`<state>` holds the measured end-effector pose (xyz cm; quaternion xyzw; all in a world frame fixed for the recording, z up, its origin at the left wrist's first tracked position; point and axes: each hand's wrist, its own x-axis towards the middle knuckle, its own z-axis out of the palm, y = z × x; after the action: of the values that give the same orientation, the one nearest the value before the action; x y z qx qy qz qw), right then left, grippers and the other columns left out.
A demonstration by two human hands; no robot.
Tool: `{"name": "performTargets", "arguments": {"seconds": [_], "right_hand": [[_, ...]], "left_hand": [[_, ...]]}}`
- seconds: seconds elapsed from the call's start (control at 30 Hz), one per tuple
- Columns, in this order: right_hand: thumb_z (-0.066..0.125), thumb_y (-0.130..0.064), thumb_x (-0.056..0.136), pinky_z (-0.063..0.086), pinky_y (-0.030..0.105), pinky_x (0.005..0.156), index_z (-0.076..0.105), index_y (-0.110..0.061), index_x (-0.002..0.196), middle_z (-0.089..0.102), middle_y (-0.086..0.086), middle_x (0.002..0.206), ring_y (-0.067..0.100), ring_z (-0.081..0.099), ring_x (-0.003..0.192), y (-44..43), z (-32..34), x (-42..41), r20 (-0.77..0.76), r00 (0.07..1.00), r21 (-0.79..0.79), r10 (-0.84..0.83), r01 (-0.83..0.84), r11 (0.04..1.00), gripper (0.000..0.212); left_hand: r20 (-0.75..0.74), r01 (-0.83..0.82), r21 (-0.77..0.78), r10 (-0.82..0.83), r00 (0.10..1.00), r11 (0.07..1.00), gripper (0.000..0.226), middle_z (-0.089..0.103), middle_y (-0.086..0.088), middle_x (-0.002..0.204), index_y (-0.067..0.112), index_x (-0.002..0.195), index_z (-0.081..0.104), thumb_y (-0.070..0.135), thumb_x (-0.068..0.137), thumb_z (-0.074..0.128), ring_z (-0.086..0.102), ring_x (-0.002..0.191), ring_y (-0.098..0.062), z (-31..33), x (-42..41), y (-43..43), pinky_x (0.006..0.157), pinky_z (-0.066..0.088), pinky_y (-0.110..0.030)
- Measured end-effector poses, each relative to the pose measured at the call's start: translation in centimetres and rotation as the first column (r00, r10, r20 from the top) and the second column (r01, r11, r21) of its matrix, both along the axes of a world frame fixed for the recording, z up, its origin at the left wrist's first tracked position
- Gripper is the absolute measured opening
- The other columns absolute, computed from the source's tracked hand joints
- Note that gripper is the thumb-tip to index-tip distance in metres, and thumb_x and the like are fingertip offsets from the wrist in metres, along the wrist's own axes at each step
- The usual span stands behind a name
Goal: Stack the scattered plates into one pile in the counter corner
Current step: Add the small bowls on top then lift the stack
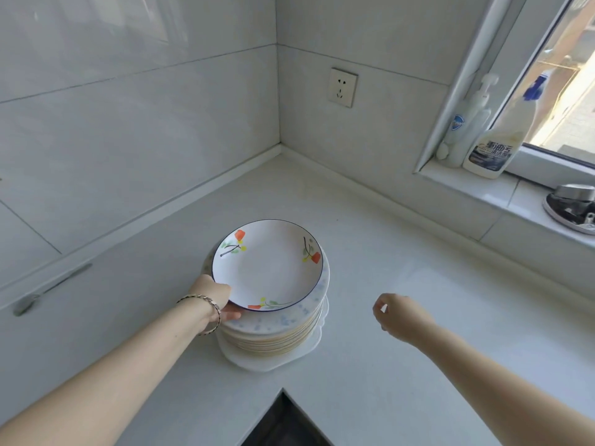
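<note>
White kitchen counter (370, 236) set into a tiled corner carries one pile of plates (273, 336), its wavy-edged bottom plate (257, 362) flat on the surface near the front inner corner, and a grey spoon-like utensil (48, 289) toward the left edge.

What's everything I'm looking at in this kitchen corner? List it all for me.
flowered plate: one, white with orange flowers and a dark rim, on top of the pile
plate pile: one stack, number unclear, white with blue specks and yellowish edges, on the counter short of the corner
counter: one, white
wall socket: one, white, right wall
pump bottle: one, white, windowsill
spray bottle: one, white with blue trigger, beside the pump bottle
metal dish: one, silver, right end of sill
grey utensil: one, far left, kind unclear
bracelet: one, gold-toned, left wrist
left hand: grips the flowered plate's near rim
right hand: loosely curled, holds nothing, right of the pile
</note>
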<state>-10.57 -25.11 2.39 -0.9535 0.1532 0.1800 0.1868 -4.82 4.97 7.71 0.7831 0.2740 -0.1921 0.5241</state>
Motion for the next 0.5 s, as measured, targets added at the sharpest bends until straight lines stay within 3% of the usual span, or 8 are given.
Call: {"name": "performTargets", "arguments": {"seconds": [0.07,0.13,0.23,0.3,0.4,0.5], "right_hand": [[0.039,-0.025,0.092,0.047,0.026,0.069,0.062,-0.018,0.103,0.071,0.006,0.098,0.023,0.063,0.079,0.1,-0.1,0.0,-0.002,1.0,0.004,0.005,-0.005,1.0,0.027],[0.039,-0.026,0.092,0.051,0.028,0.072,0.062,-0.018,0.102,0.071,0.006,0.097,0.024,0.066,0.082,0.3,-0.2,-0.1,-0.007,1.0,0.016,0.009,-0.009,1.0,0.026],[0.039,-0.026,0.092,0.053,0.03,0.075,0.062,-0.018,0.102,0.071,0.006,0.096,0.024,0.068,0.084,0.5,-0.3,-0.3,-0.016,1.0,0.032,0.02,-0.02,0.999,0.026],[0.04,-0.025,0.092,0.054,0.031,0.075,0.062,-0.017,0.102,0.071,0.006,0.096,0.024,0.068,0.084,0.6,-0.4,-0.5,-0.021,0.999,0.036,0.03,-0.029,0.999,0.026],[0.041,-0.025,0.093,0.055,0.032,0.075,0.061,-0.017,0.105,0.071,0.006,0.097,0.023,0.069,0.084,0.6,-0.5,-0.8,-0.037,0.998,0.034,0.044,-0.042,0.999,0.026],[0.041,-0.025,0.093,0.055,0.032,0.074,0.061,-0.016,0.107,0.071,0.006,0.096,0.022,0.069,0.083,0.4,-0.4,-1.0,-0.036,0.998,0.03,0.042,-0.041,0.999,0.026]], "left_hand": [[-0.014,0.074,0.066,-0.073,0.997,0.995,0.019,0.064,-0.014,0.058,-0.003,0.104,0.048,-0.002,0.092,0.033,0.06,0.029,-0.016,0.0,-0.2,0.1,0.028,0.046,-0.019],[-0.007,0.13,0.158,-0.13,0.991,0.979,0.02,0.061,-0.014,0.055,-0.004,0.107,0.044,0.003,0.093,0.033,0.057,0.025,-0.013,0.0,-0.4,0.0,0.031,0.047,-0.019],[0.04,0.144,0.275,-0.16,0.986,0.951,0.012,0.06,-0.013,0.054,0.003,0.102,0.029,0.007,0.093,0.036,0.057,0.036,-0.02,0.0,-0.5,0.0,0.045,0.05,-0.025],[0.06,0.135,0.29,-0.159,0.985,0.947,0.012,0.059,-0.013,0.055,0.005,0.099,0.025,0.006,0.093,0.036,0.056,0.039,-0.02,0.1,-0.6,-0.1,0.043,0.048,-0.025],[0.096,0.134,0.342,-0.176,0.98,0.93,0.009,0.057,-0.011,0.056,0.005,0.099,0.028,0.008,0.094,0.035,0.055,0.038,-0.019,0.2,-0.7,0.0,0.038,0.046,-0.023],[0.084,0.196,0.495,-0.271,0.959,0.846,0.011,0.062,-0.015,0.067,0.003,0.097,0.031,0.013,0.095,0.037,0.064,0.059,-0.029,0.7,-1.1,0.3,0.053,0.045,-0.03]]}}
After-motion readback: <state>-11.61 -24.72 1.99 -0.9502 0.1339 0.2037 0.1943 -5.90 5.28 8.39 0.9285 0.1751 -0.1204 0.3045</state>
